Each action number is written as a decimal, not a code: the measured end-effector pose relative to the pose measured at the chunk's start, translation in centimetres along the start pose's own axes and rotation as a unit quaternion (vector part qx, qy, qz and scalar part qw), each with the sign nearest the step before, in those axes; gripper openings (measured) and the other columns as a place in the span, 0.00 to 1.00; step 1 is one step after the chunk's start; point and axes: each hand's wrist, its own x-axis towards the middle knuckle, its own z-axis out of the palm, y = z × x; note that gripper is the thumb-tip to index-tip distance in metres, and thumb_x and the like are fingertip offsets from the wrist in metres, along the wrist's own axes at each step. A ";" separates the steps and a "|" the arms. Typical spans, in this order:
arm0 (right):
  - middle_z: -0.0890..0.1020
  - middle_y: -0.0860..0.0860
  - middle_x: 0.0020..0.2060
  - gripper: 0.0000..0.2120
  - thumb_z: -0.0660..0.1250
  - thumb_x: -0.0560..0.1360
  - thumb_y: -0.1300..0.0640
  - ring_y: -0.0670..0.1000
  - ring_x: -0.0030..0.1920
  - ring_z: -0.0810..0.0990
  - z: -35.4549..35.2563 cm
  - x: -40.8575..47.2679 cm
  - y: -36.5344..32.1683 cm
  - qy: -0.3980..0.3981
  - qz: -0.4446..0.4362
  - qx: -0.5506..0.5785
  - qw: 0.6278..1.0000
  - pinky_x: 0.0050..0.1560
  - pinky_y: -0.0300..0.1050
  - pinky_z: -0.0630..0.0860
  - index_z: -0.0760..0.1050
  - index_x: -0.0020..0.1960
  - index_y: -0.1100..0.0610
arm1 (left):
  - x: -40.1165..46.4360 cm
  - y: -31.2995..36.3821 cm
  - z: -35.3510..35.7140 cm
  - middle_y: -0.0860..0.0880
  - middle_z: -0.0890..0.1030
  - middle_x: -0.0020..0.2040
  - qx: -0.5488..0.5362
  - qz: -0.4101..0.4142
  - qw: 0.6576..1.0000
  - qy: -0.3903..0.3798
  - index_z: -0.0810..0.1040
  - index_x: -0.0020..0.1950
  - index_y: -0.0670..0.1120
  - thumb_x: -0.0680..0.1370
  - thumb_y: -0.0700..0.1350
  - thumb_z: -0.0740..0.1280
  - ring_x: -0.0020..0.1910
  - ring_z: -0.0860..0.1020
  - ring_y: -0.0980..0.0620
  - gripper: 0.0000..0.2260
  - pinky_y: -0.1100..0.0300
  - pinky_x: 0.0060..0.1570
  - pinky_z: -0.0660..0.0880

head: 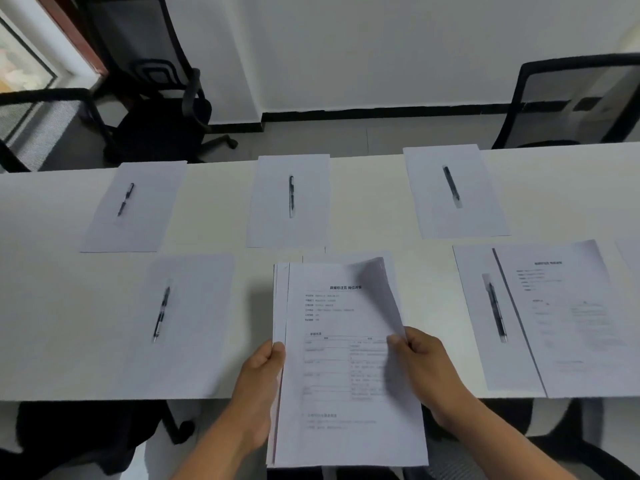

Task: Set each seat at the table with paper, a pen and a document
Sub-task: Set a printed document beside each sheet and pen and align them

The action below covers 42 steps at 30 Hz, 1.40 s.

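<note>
My left hand (263, 386) grips the left edge of a stack of printed documents (332, 393), held over the table's near edge. My right hand (422, 362) pinches the top sheet (377, 292) at its right edge, and that sheet curls up off the stack. On the white table (367, 202) lie several blank sheets, each with a black pen on it: near left sheet (194, 306) with pen (161, 313), far middle sheet (289, 230) with pen (291, 196). At the near right, a document (568, 317) lies beside a pen (496, 308) on its sheet.
Black mesh office chairs stand at the far left (152, 109) and far right (571, 98), and chair parts show under the near edge of the table. Another sheet's corner (628, 254) shows at the right border. A white wall runs behind.
</note>
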 end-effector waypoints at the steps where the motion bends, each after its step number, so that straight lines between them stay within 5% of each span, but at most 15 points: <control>1: 0.80 0.57 0.38 0.18 0.62 0.87 0.52 0.50 0.40 0.76 0.0 0.3 0.3 0.003 0.003 0.005 1.000 0.44 0.49 0.72 0.73 0.46 0.66 | 0.3 0.0 -0.1 0.49 0.89 0.60 0.010 -0.003 1.000 0.003 0.86 0.62 0.48 0.91 0.47 0.59 0.63 0.86 0.47 0.15 0.46 0.68 0.79; 4: 0.77 0.60 0.37 0.20 0.63 0.85 0.50 0.53 0.39 0.74 -0.1 1.0 1.1 0.034 0.017 0.003 0.999 0.43 0.52 0.72 0.71 0.48 0.68 | 1.1 0.2 -0.5 0.53 0.89 0.60 0.023 -0.014 0.999 0.018 0.88 0.58 0.53 0.91 0.48 0.60 0.64 0.85 0.50 0.16 0.52 0.68 0.76; 10: 0.69 0.49 0.30 0.18 0.63 0.86 0.55 0.49 0.32 0.66 -0.9 3.0 0.7 0.104 0.013 -0.066 0.992 0.35 0.47 0.65 0.65 0.38 0.55 | 1.6 1.1 -1.9 0.48 0.90 0.60 0.004 -0.027 0.999 0.034 0.88 0.61 0.52 0.91 0.49 0.60 0.60 0.87 0.44 0.15 0.39 0.67 0.81; 16: 0.74 0.55 0.33 0.17 0.61 0.87 0.55 0.53 0.33 0.70 -3.5 5.8 0.3 0.172 0.028 -0.149 0.973 0.35 0.49 0.65 0.69 0.42 0.65 | 1.5 2.0 -3.2 0.49 0.90 0.60 -0.005 -0.014 0.999 0.049 0.87 0.61 0.51 0.91 0.48 0.59 0.61 0.87 0.45 0.15 0.40 0.69 0.79; 20: 0.79 0.57 0.36 0.16 0.59 0.87 0.58 0.57 0.35 0.75 -4.9 7.1 0.3 0.201 0.035 -0.166 0.965 0.36 0.49 0.69 0.71 0.42 0.62 | 1.3 2.3 -3.8 0.50 0.90 0.60 -0.015 -0.004 0.997 0.071 0.86 0.65 0.51 0.91 0.48 0.59 0.61 0.87 0.45 0.15 0.42 0.66 0.80; 24: 0.79 0.59 0.38 0.15 0.56 0.87 0.59 0.61 0.39 0.77 -5.4 8.1 0.9 0.211 0.052 -0.196 0.956 0.40 0.52 0.72 0.71 0.43 0.63 | 1.2 2.4 -4.2 0.50 0.90 0.58 -0.018 -0.002 0.995 0.097 0.86 0.62 0.52 0.91 0.47 0.60 0.60 0.87 0.46 0.14 0.47 0.60 0.81; 30: 0.77 0.58 0.37 0.16 0.55 0.87 0.59 0.57 0.36 0.74 -5.3 8.8 1.1 0.205 0.049 -0.210 0.955 0.37 0.50 0.68 0.69 0.42 0.62 | 1.2 2.4 -4.2 0.50 0.90 0.58 -0.016 -0.005 0.994 0.105 0.86 0.64 0.52 0.91 0.47 0.60 0.61 0.87 0.45 0.14 0.42 0.67 0.80; 35: 0.78 0.58 0.39 0.15 0.55 0.87 0.58 0.59 0.39 0.77 -5.4 9.3 1.5 0.194 0.060 -0.224 0.953 0.41 0.53 0.72 0.70 0.43 0.60 | 1.3 2.8 -3.5 0.50 0.90 0.58 -0.016 -0.008 0.995 0.097 0.86 0.64 0.52 0.91 0.48 0.60 0.61 0.87 0.46 0.14 0.48 0.59 0.81; 42: 0.76 0.58 0.37 0.14 0.57 0.86 0.59 0.57 0.37 0.73 -5.6 9.2 2.0 0.197 0.068 -0.215 0.954 0.39 0.53 0.69 0.67 0.42 0.61 | 1.5 3.2 -2.2 0.50 0.90 0.58 -0.011 -0.005 0.995 0.094 0.87 0.62 0.51 0.91 0.47 0.60 0.60 0.87 0.46 0.14 0.43 0.67 0.80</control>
